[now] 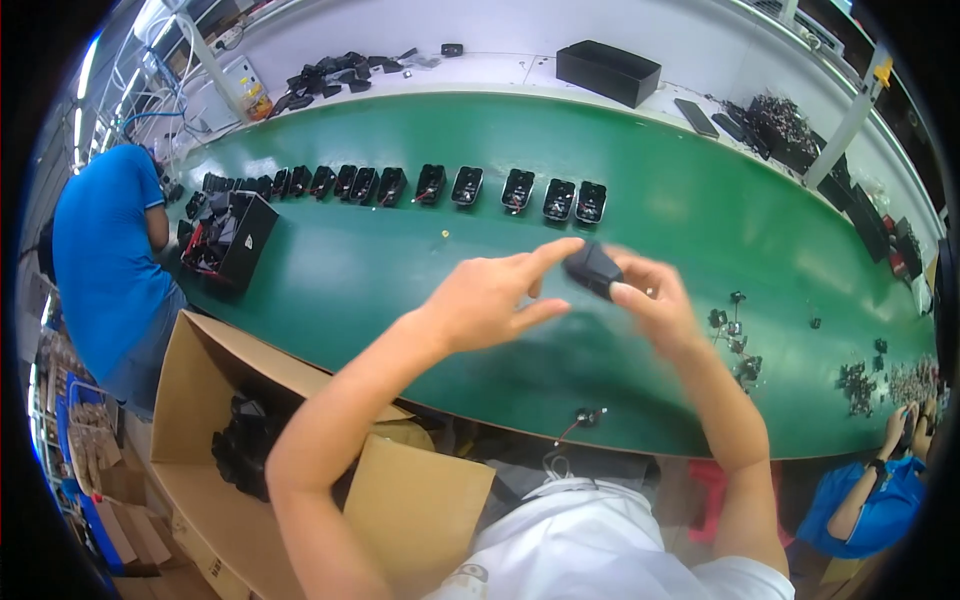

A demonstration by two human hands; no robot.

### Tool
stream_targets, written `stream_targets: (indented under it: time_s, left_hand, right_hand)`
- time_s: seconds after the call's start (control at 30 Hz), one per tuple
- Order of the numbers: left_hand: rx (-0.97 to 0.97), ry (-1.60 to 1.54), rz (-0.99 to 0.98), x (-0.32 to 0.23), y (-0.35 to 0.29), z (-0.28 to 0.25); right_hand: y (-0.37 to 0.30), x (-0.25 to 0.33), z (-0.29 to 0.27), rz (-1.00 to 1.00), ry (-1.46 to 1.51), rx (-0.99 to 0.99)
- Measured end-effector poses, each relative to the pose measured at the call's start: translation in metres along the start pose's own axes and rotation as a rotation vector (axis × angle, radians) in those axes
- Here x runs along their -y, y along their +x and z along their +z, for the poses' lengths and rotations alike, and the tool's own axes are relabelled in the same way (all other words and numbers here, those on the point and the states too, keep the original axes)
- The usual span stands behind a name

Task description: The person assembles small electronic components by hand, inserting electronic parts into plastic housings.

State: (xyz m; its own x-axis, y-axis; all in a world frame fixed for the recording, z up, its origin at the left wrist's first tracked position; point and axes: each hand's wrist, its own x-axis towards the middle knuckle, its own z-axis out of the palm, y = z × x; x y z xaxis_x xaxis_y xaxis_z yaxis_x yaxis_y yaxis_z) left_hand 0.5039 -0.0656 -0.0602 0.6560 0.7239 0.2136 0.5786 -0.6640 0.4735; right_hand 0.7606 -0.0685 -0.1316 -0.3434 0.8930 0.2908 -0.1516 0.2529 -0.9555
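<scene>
A small black plastic housing [592, 268] is held above the green bench, pinched in the fingers of my right hand [655, 300]. My left hand [500, 297] comes in from the left, its index fingertip at the housing's upper edge and its thumb spread apart below. Nothing sits between those left fingers. Beyond my hands, a row of open black housings [517, 190] with small parts and wires inside stretches away to the left. Nearer my body, a small black component with a red wire [588, 417] lies by the bench's front edge.
An open cardboard box [215, 480] with black parts stands at my left. Small components [735, 328] lie on the green bench [420, 255] to the right. A black bin [245, 240] holds parts. Co-workers in blue sit left [110, 250] and right [865, 505].
</scene>
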Motion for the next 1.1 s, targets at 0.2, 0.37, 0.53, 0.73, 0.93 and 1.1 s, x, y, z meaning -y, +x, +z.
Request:
stream_targets:
  time_s: [0.2, 0.37, 0.53, 0.73, 0.93, 1.1]
  left_hand:
    - [-0.239, 0.032, -0.248, 0.017, -0.09, -0.07]
    - [-0.413, 0.181, -0.747, 0.05, -0.265, -0.112]
    - [-0.217, 0.315, -1.115, 0.053, -0.378, -0.111]
    - [-0.148, 0.684, -1.321, 0.024, -0.44, -0.113]
    - [-0.951, 0.537, -1.347, -0.036, -0.517, -0.123]
    - [-1.413, -0.111, -1.484, -0.068, -0.623, -0.003]
  right_hand:
    - [0.054, -0.045, -0.107, -0.131, -1.17, -0.256]
    - [0.082, -0.059, -0.094, -0.115, -1.333, -0.032]
    - [0.084, -0.068, -0.141, -0.153, -1.406, 0.095]
    - [0.113, 0.006, -0.086, -0.148, -1.434, 0.271]
    - [0.095, 0.085, 0.166, -0.383, -0.812, 0.766]
    - [0.067, 0.09, 0.322, -0.601, -0.506, 1.188]
